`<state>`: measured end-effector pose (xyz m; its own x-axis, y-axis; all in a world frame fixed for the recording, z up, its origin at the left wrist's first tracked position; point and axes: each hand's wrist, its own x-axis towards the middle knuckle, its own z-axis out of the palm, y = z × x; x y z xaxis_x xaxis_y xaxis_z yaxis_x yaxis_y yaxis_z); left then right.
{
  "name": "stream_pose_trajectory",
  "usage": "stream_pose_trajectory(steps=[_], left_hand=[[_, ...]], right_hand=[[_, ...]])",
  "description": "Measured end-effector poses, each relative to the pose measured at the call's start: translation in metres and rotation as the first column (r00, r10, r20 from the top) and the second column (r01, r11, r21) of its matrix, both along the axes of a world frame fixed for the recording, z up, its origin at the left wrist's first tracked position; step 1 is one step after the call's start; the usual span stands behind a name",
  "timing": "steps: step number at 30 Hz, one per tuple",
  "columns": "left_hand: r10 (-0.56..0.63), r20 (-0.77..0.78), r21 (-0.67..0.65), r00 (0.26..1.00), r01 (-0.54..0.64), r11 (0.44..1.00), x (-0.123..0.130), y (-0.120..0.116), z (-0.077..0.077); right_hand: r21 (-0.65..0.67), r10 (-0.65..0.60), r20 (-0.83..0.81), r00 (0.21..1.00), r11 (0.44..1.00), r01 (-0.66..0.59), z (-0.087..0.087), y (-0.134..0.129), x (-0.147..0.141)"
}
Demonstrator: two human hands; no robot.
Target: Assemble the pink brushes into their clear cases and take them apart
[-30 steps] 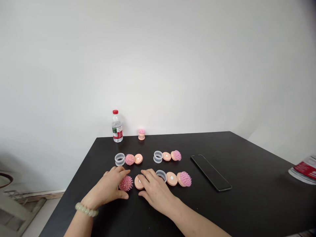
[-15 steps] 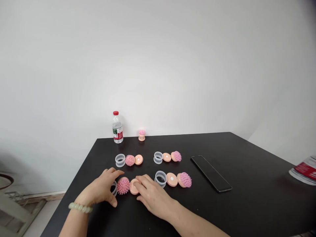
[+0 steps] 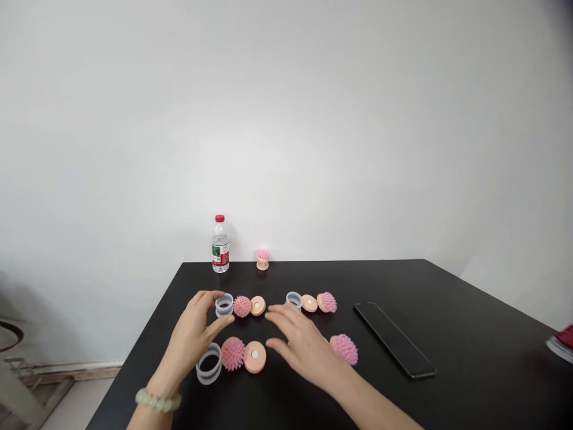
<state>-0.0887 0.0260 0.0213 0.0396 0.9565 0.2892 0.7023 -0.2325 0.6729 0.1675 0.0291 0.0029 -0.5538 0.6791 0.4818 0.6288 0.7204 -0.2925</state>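
My left hand [image 3: 196, 325], thumb and fingers apart, reaches beside the rear-left clear ring [image 3: 224, 310]; whether it touches is unclear. To that ring's right lie a pink spiky brush head [image 3: 242, 307] and a peach round base [image 3: 258, 306]. My right hand [image 3: 299, 343] is spread to the right of this row, holding nothing, and hides part of the front-right set. In the front-left row are a clear ring [image 3: 209, 373], a pink spiky brush head [image 3: 233, 353] and a peach base with a white centre [image 3: 255, 357].
A red-capped water bottle [image 3: 221, 251] and an assembled pink brush [image 3: 262, 260] stand by the wall. Behind my right hand are another clear ring [image 3: 294, 298], peach base [image 3: 309, 303] and brush head [image 3: 327, 302]. A black phone [image 3: 394, 340] lies to the right.
Both hands have left the front-left row and moved away from me, toward the rear-left row. The front-left ring and base are now uncovered. The view has tilted up slightly.
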Motion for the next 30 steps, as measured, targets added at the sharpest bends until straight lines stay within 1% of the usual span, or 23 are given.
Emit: stream_pose_trajectory(steps=[1, 3, 5, 7, 9, 12, 14, 16, 19, 23, 25, 27, 30], left_hand=[[0.068, 0.024, 0.061, 0.997, -0.069, 0.996, 0.003, -0.002, 0.001], [0.189, 0.078, 0.147, 0.979, -0.199, 0.969, 0.010, -0.006, 0.004], [0.245, 0.128, 0.184, 0.961, -0.266, 0.946, 0.015, -0.012, 0.007], [0.277, 0.175, 0.216, 0.945, -0.311, 0.926, 0.019, -0.017, 0.008], [0.292, 0.214, 0.231, 0.932, -0.339, 0.912, 0.022, -0.020, 0.010], [0.313, 0.253, 0.194, 0.915, -0.365, 0.911, 0.025, -0.024, 0.013], [0.330, 0.271, 0.158, 0.904, -0.380, 0.911, 0.026, -0.026, 0.015], [0.344, 0.297, 0.136, 0.891, -0.396, 0.908, 0.026, -0.027, 0.016], [0.350, 0.339, 0.152, 0.873, -0.418, 0.896, 0.026, -0.026, 0.011], [0.298, 0.384, 0.292, 0.874, -0.421, 0.859, 0.027, -0.019, -0.001], [0.264, 0.380, 0.365, 0.886, -0.406, 0.838, 0.029, -0.016, -0.005], [0.235, 0.352, 0.412, 0.906, -0.375, 0.830, 0.031, -0.013, -0.009], [0.194, 0.277, 0.464, 0.941, -0.308, 0.830, 0.032, -0.008, -0.014]], right_hand=[[-0.026, -0.018, 0.006, 1.000, 0.999, 0.018, 0.007, 0.010, 0.000], [-0.085, -0.076, 0.042, 0.996, 0.993, 0.080, 0.022, 0.035, -0.003], [-0.133, -0.175, 0.126, 0.976, 0.972, 0.192, 0.033, 0.067, -0.010], [-0.157, -0.241, 0.159, 0.958, 0.951, 0.265, 0.040, 0.102, -0.019], [-0.186, -0.325, 0.188, 0.927, 0.915, 0.358, 0.041, 0.137, -0.029], [-0.236, -0.435, 0.238, 0.868, 0.841, 0.486, 0.038, 0.181, -0.045], [-0.266, -0.493, 0.259, 0.831, 0.791, 0.552, 0.033, 0.203, -0.054], [-0.288, -0.538, 0.262, 0.801, 0.749, 0.597, 0.028, 0.219, -0.062], [-0.309, -0.581, 0.239, 0.778, 0.714, 0.628, 0.018, 0.232, -0.069], [-0.332, -0.596, 0.167, 0.785, 0.716, 0.614, 0.011, 0.232, -0.074], [-0.353, -0.584, 0.109, 0.804, 0.733, 0.581, 0.013, 0.227, -0.074], [-0.386, -0.552, 0.035, 0.833, 0.762, 0.521, 0.020, 0.218, -0.071], [-0.456, -0.462, -0.105, 0.881, 0.809, 0.370, 0.034, 0.193, -0.063]])
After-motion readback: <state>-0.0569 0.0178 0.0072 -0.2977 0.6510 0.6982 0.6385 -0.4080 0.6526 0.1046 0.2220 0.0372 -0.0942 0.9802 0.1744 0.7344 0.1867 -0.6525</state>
